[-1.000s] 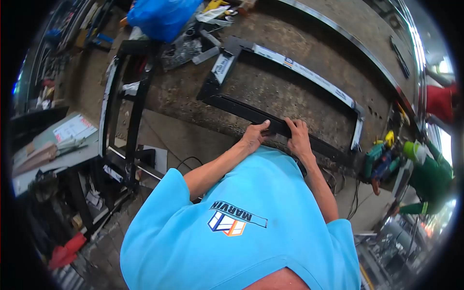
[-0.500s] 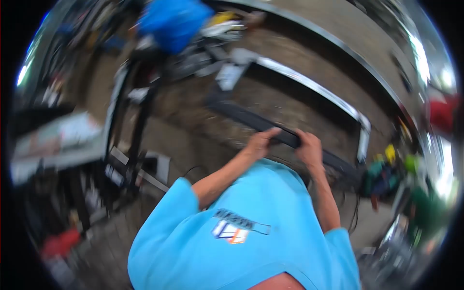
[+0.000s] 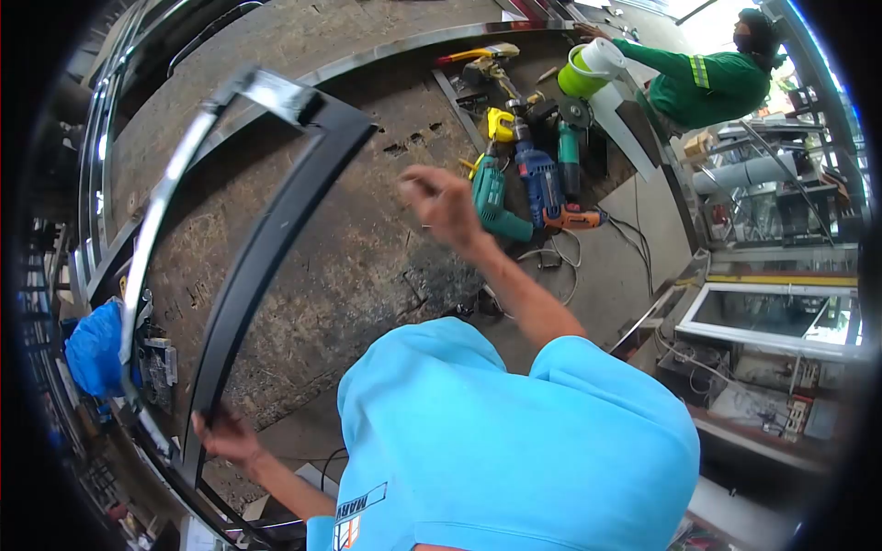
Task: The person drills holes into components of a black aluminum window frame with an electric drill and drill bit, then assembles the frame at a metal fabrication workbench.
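A rectangular metal frame (image 3: 262, 234), with dark bars and shiny silver sides, stands tilted at the left of the worn workbench (image 3: 303, 303). My left hand (image 3: 231, 439) is closed around the lower end of its dark bar. My right hand (image 3: 441, 204) is off the frame, over the bench, slightly blurred, with fingers loosely bent and apart. Just right of it lie a green power drill (image 3: 494, 197), a blue and orange power drill (image 3: 544, 188) and a green angle grinder (image 3: 571, 138). A yellow tool (image 3: 501, 124) is behind the green drill.
A lime-green and white container (image 3: 588, 69) stands behind the tools. A person in a green sleeve (image 3: 703, 87) is at the far right. Cables (image 3: 570, 257) trail off the bench edge. A blue plastic bag (image 3: 95, 349) sits at the left, and a white-framed panel (image 3: 772, 317) is at the right.
My view has swung toward the tools on the right. My right hand has let go of the frame's dark bar and moved away from it; my left hand still holds the bar.
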The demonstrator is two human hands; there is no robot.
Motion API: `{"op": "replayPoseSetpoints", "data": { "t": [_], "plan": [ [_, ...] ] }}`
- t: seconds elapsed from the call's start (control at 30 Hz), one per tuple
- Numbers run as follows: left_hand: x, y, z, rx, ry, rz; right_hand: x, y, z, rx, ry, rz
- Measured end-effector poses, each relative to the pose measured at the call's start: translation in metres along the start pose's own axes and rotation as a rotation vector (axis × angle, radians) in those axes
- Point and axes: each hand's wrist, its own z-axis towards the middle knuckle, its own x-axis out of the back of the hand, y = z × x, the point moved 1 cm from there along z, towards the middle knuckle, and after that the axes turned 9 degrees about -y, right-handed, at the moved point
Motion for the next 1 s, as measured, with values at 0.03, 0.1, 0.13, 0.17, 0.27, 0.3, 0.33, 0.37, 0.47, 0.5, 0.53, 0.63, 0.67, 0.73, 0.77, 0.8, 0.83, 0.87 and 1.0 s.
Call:
{"op": "replayPoseSetpoints", "data": {
  "t": [0.03, 0.1, 0.13, 0.17, 0.27, 0.3, 0.33, 0.37, 0.47, 0.5, 0.53, 0.63, 0.67, 0.73, 0.77, 0.8, 0.83, 0.87, 1.0],
  "plan": [
    [0.000, 0.014, -0.005, -0.104, -0.030, 0.012, 0.021, 0.046, 0.011, -0.035, 0.036, -0.159],
    [-0.023, 0.047, -0.018, -0.212, -0.138, -0.036, 0.061, 0.096, 0.026, -0.194, 0.026, -0.240],
    [-0.017, 0.067, -0.026, -0.271, -0.181, -0.060, 0.075, 0.117, 0.036, -0.213, 0.040, -0.320],
    [-0.007, 0.090, -0.032, -0.329, -0.226, -0.084, 0.086, 0.135, 0.047, -0.154, 0.067, -0.347],
    [-0.007, 0.148, -0.057, -0.299, -0.532, -0.127, 0.109, 0.159, 0.093, -0.089, 0.108, -0.400],
    [-0.023, 0.162, -0.063, -0.259, -0.621, -0.109, 0.115, 0.165, 0.109, -0.028, 0.134, -0.424],
    [-0.082, 0.154, -0.068, -0.316, -0.556, -0.375, 0.121, 0.166, 0.128, 0.028, 0.135, -0.531],
    [-0.146, 0.136, -0.067, -0.382, -0.489, -0.641, 0.124, 0.173, 0.148, 0.031, 0.108, -0.632],
    [-0.179, 0.153, -0.075, -0.848, -0.296, 0.033, 0.122, 0.204, 0.216, 0.026, 0.003, -0.714],
    [-0.175, 0.168, -0.084, -0.877, -0.296, 0.136, 0.117, 0.227, 0.240, 0.100, -0.025, -0.739],
    [-0.191, 0.171, -0.084, -0.879, -0.362, 0.324, 0.110, 0.229, 0.263, 0.001, -0.111, -0.808],
    [-0.169, 0.218, -0.143, -0.657, -0.488, 0.195, 0.096, 0.257, 0.308, -0.072, -0.226, -1.140],
    [-0.153, 0.239, -0.174, -0.816, -0.438, 0.275, 0.093, 0.284, 0.325, -0.212, -0.255, -1.190],
    [-0.191, 0.229, -0.179, -0.861, -0.533, 0.408, 0.088, 0.302, 0.333, -0.471, -0.306, -1.247],
    [-0.203, 0.231, -0.193, -0.879, -0.400, 0.363, 0.087, 0.289, 0.330, -0.540, -0.396, -1.298],
    [-0.211, 0.233, -0.202, -0.873, -0.384, 0.400, 0.084, 0.305, 0.335, -0.558, -0.393, -1.321],
    [-0.214, 0.237, -0.212, -0.849, -0.370, 0.431, 0.085, 0.314, 0.332, -0.400, -0.329, -1.329],
    [-0.217, 0.242, -0.219, -0.792, -0.312, 0.435, 0.090, 0.328, 0.339, -0.189, -0.390, -1.383],
    [-0.194, 0.285, -0.256, -1.362, 0.165, 0.752, 0.073, 0.234, 0.304, 0.384, -0.350, -1.083]
  ]
}}
